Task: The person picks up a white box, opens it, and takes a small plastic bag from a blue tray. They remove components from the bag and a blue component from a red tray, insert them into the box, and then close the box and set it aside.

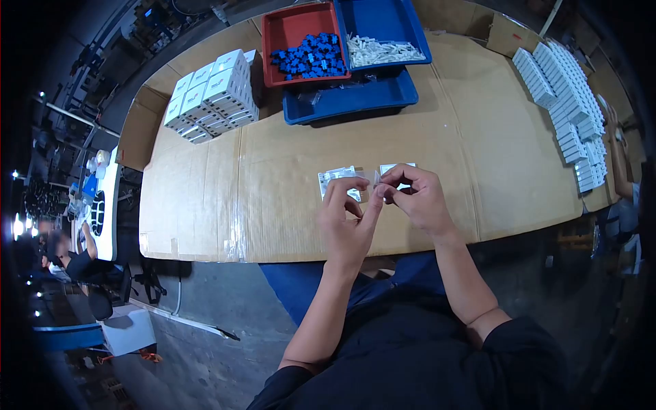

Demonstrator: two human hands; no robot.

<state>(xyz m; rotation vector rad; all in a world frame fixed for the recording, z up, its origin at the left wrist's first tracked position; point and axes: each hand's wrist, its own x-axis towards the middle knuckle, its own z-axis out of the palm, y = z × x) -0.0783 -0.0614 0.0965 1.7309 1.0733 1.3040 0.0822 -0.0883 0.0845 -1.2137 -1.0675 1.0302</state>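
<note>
My left hand (pixel 347 217) and my right hand (pixel 422 203) meet above the cardboard-covered table, fingers bent in a pinch. Between their fingertips is a small piece of clear plastic (pixel 367 179), perhaps a little bag; its exact shape is too fine to make out. Under my left fingers lies a shiny clear packet (pixel 328 180) with something pale in it, partly covered by the hand. Behind my right fingertips a flat white piece (pixel 396 167) rests on the table, mostly hidden.
At the back, a red tray (pixel 292 20) holds blue parts and a blue tray (pixel 383 17) holds white parts, above another blue tray (pixel 352 102). White boxes (pixel 212 96) are stacked left; rows of white items (pixel 567 102) stand right. Other people sit at both sides.
</note>
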